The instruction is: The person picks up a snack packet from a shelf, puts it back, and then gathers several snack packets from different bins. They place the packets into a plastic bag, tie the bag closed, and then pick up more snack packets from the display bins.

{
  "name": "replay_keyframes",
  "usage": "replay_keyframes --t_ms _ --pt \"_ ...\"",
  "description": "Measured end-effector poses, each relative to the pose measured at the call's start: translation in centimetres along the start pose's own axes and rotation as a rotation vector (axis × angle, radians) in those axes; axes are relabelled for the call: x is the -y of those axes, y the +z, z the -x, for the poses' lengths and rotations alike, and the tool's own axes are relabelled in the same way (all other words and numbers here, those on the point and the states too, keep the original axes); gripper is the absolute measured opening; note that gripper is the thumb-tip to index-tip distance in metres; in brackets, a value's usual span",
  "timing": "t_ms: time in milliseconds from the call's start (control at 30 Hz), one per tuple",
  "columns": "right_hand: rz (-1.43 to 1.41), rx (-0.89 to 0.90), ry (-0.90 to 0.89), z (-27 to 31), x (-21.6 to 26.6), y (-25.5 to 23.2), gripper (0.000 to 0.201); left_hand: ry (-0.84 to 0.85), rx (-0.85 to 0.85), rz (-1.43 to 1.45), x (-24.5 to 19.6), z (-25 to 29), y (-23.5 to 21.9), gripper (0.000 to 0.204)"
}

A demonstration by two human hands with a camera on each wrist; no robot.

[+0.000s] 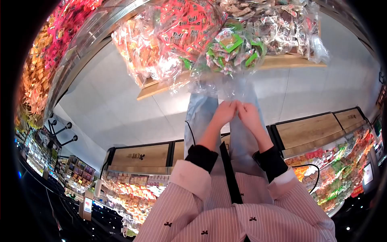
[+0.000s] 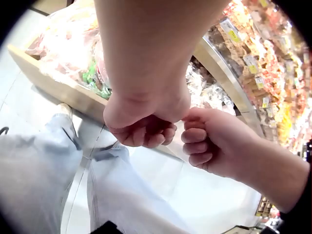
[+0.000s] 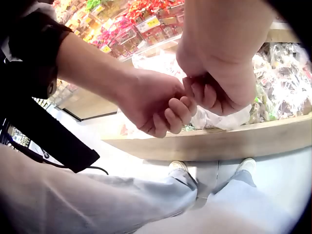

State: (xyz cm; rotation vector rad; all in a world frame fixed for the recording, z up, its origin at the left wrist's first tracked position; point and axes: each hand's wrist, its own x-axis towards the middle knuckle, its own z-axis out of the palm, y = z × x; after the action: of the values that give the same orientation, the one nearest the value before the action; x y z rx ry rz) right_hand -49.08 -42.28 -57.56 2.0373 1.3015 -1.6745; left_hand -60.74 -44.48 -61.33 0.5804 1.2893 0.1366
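Observation:
A clear plastic bag (image 1: 230, 50) of green-and-white wrapped sweets rests at the front of a wooden display tray, and its slack mouth stretches toward the person. My left hand (image 1: 224, 113) pinches the clear film at that mouth, fingers curled in. Right beside it my right hand (image 1: 250, 116) pinches the same edge, its thumb and fingertips close against those of the left. Both wrist views show the left hand (image 2: 146, 122) and right hand (image 3: 219, 87) with knuckles nearly meeting and the other fingers folded into the palms. The thin film between the fingertips is mostly hidden.
Red-wrapped sweets in a large clear bag (image 1: 189, 30) lie to the left, with silvery packets (image 1: 286, 30) to the right. The tray's wooden edge (image 1: 290, 61) runs in front. Curved shelving with bright sweets (image 1: 34, 76) stands at far left; grey floor tiles (image 1: 157, 117) lie below.

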Motion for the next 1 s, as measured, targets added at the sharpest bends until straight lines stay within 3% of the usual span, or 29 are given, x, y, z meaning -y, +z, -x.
replay_keyframes --t_ms 33,100,133,200,333,400,533,600,733,800,833,900,933,1000 --pt "0.001 0.009 0.001 0.4 0.3 -0.2 0.047 -0.007 -0.004 0.004 0.0 0.3 0.2 0.044" --pt "-0.243 0.003 0.02 0.3 0.9 -0.7 0.046 0.238 -0.147 -0.217 -0.3 -0.1 0.2 0.044" --pt "-0.243 0.0 0.016 0.3 0.8 -0.7 0.046 0.242 -0.149 -0.218 -0.5 -0.3 0.3 0.044" --pt "-0.321 -0.074 -0.01 0.8 0.4 -0.1 0.047 -0.017 -0.095 -0.275 -0.6 -0.1 0.5 0.043" --pt "-0.469 -0.135 -0.018 1.0 0.5 -0.2 0.045 -0.048 -0.107 -0.329 -1.2 -0.5 0.6 0.038" --pt "-0.399 -0.084 -0.015 1.0 1.0 -1.2 0.045 -0.081 -0.1 0.016 -1.8 -0.4 0.1 0.037" --pt "-0.319 -0.006 -0.059 0.0 0.6 -1.0 0.045 -0.171 -0.133 0.087 1.3 -0.9 -1.7 0.037" --pt "-0.269 0.048 -0.019 -0.7 1.1 -0.2 0.045 -0.114 -0.18 -0.047 1.2 -0.7 -2.6 0.038" --pt "-0.3 0.084 0.036 0.0 2.6 -0.5 0.043 -0.156 -0.157 -0.194 -1.1 0.6 -3.0 0.038" --pt "-0.345 -0.186 -0.268 -0.3 1.8 -0.2 0.038 -0.168 -0.129 -0.489 -2.6 1.4 -2.5 0.041" --pt "-0.346 -0.192 -0.271 -0.3 2.2 -0.7 0.038 -0.162 -0.13 -0.493 -3.6 2.0 -2.4 0.041" --pt "-0.485 -0.31 -0.299 -0.2 3.0 -1.8 0.036 0.035 -0.22 -0.656 -5.3 3.3 -1.8 0.029" --pt "-0.489 -0.318 -0.309 -0.3 2.8 -2.1 0.036 0.046 -0.226 -0.662 -5.4 3.5 -1.7 0.029" --pt "-0.431 -0.341 -0.3 -0.8 2.0 -2.8 0.035 0.423 -0.301 -0.682 -5.4 3.1 -1.8 0.015"
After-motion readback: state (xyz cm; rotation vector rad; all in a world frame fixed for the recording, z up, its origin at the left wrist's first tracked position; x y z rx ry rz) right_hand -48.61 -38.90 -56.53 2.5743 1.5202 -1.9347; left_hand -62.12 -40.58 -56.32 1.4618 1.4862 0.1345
